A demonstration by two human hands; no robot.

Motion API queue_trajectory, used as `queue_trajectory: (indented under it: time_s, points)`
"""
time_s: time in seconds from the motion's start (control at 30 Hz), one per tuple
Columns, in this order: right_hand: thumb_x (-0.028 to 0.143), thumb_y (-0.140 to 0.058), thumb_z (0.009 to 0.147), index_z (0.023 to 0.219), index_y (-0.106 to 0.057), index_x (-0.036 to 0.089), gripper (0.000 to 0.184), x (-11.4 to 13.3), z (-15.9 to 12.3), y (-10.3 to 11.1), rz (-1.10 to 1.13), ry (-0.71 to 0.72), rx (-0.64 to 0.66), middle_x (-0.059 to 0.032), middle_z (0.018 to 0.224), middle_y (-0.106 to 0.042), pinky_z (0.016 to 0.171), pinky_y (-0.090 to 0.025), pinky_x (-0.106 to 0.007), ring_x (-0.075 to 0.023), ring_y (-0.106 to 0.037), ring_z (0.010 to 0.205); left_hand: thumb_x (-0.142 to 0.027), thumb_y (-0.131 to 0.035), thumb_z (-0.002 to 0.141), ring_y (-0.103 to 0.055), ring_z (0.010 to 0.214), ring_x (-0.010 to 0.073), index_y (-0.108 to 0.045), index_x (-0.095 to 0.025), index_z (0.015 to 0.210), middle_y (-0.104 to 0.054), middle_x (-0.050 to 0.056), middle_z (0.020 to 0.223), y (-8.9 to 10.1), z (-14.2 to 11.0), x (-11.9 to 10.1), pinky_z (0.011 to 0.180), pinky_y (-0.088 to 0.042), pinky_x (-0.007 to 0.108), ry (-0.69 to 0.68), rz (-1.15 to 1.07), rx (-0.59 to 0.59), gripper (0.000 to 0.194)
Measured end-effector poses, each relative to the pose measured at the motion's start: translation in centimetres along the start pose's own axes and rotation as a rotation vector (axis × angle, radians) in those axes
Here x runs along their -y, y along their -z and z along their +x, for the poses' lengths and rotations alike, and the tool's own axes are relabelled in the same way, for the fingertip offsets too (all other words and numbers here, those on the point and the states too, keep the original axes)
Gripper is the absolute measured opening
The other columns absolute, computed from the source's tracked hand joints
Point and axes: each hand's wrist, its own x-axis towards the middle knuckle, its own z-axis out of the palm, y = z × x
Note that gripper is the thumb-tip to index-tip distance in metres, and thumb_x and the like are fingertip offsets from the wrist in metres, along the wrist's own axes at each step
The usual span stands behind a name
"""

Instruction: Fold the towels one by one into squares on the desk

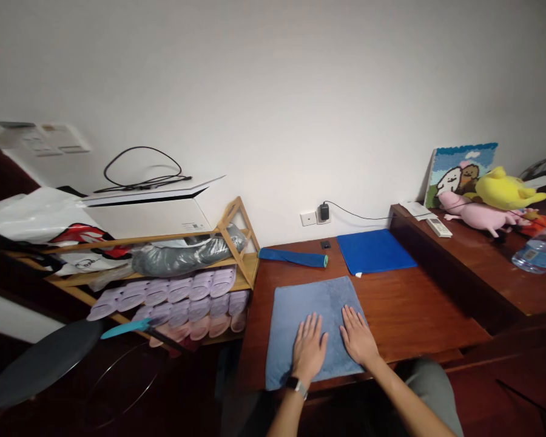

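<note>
A grey-blue cloth is spread flat on the brown wooden desk, close to its front edge. My left hand lies flat on the middle of the cloth, fingers stretched out. On the cloth's right side rests my right hand, also flat with the fingers extended. Behind the cloth is a rolled dark blue cloth with a green edge at its end. A bright blue folded cloth with a small white tag lies at the back right of the desk.
To the left stands a wooden rack with rows of slippers and a white box on top. A raised surface on the right holds plush toys, a remote and a water bottle. A black stool stands lower left.
</note>
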Motion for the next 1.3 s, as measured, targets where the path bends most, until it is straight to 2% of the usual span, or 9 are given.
queue_trajectory:
  time_s: [0.17,0.3,0.47,0.6,0.73,0.83,0.93,1.17,1.3]
  points:
    - [0.046,-0.019,0.108,0.164,-0.029,0.011,0.067,0.3,-0.1,0.6,0.024,-0.018,0.039,-0.0079,0.170,-0.027,0.130,-0.019,-0.045,-0.0238,-0.022,0.159,-0.045,-0.029,0.108,-0.042,0.152,0.0280,-0.041,-0.016,0.160,-0.044,0.011,0.164,0.1,-7.1,9.8,0.123,-0.038,0.053,0.235,0.159,-0.081,0.060]
    - [0.046,-0.020,0.108,0.164,-0.030,0.009,0.068,0.2,-0.3,0.8,0.045,-0.041,0.068,-0.0092,0.170,-0.027,0.131,-0.018,-0.044,-0.0240,-0.021,0.159,-0.042,-0.029,0.107,-0.044,0.150,0.0287,-0.043,-0.013,0.158,-0.048,0.013,0.161,0.7,-8.9,12.2,0.122,-0.040,0.053,0.235,0.190,-0.097,0.060]
    - [0.046,-0.015,0.108,0.164,-0.031,0.010,0.068,-0.4,2.0,1.7,0.079,-0.056,0.026,-0.0088,0.170,-0.031,0.131,-0.017,-0.042,-0.0219,-0.023,0.159,-0.042,-0.033,0.108,-0.040,0.153,0.0261,-0.033,-0.018,0.163,-0.044,0.011,0.164,2.6,-6.1,9.0,0.123,-0.039,0.051,0.147,0.122,-0.159,0.060]
    - [0.041,-0.016,0.107,0.163,-0.030,0.006,0.068,-0.4,5.5,2.7,0.022,-0.072,0.046,-0.0117,0.170,-0.027,0.131,-0.017,-0.042,-0.0237,-0.021,0.159,-0.040,-0.030,0.109,-0.032,0.156,0.0225,-0.035,-0.020,0.163,-0.040,0.008,0.167,3.7,0.4,3.2,0.127,-0.034,0.047,0.003,0.014,-0.104,0.057]
    - [0.034,-0.023,0.104,0.163,-0.029,0.005,0.066,-0.4,7.1,1.9,-0.029,-0.032,0.102,-0.0135,0.171,-0.024,0.130,-0.017,-0.045,-0.0259,-0.019,0.160,-0.040,-0.026,0.110,-0.031,0.157,0.0217,-0.039,-0.017,0.160,-0.039,0.008,0.168,1.7,8.0,-3.4,0.129,-0.030,0.045,-0.059,-0.087,0.023,0.057]
    - [0.029,-0.025,0.102,0.163,-0.029,0.008,0.065,-0.8,7.0,1.0,-0.043,0.010,0.095,-0.0119,0.171,-0.024,0.130,-0.016,-0.046,-0.0252,-0.017,0.160,-0.043,-0.023,0.110,-0.033,0.156,0.0224,-0.040,-0.018,0.160,-0.041,0.008,0.167,-0.6,10.4,-5.4,0.129,-0.029,0.046,-0.042,-0.131,0.074,0.059]
    - [0.037,-0.019,0.105,0.164,-0.028,0.007,0.066,-1.0,6.9,0.5,-0.026,-0.022,0.082,-0.0118,0.171,-0.024,0.130,-0.015,-0.044,-0.0245,-0.018,0.160,-0.044,-0.025,0.109,-0.034,0.156,0.0243,-0.042,-0.020,0.159,-0.042,0.008,0.166,-1.8,9.2,-2.4,0.129,-0.029,0.049,0.018,-0.086,0.056,0.059]
    - [0.042,-0.018,0.106,0.165,-0.025,0.007,0.068,-0.7,7.1,0.9,0.000,-0.065,0.110,-0.0101,0.172,-0.021,0.131,-0.012,-0.043,-0.0223,-0.015,0.161,-0.037,-0.029,0.107,-0.035,0.155,0.0266,-0.038,-0.015,0.161,-0.040,0.013,0.166,0.2,3.0,12.5,0.127,-0.030,0.049,0.290,0.110,0.031,0.059]
    - [0.042,-0.018,0.107,0.165,-0.025,0.007,0.069,-0.6,7.1,1.1,0.002,-0.072,0.120,-0.0105,0.172,-0.022,0.131,-0.012,-0.042,-0.0220,-0.016,0.160,-0.035,-0.029,0.106,-0.037,0.154,0.0260,-0.039,-0.011,0.160,-0.042,0.014,0.165,1.1,2.2,14.6,0.127,-0.031,0.048,0.301,0.132,-0.008,0.060]
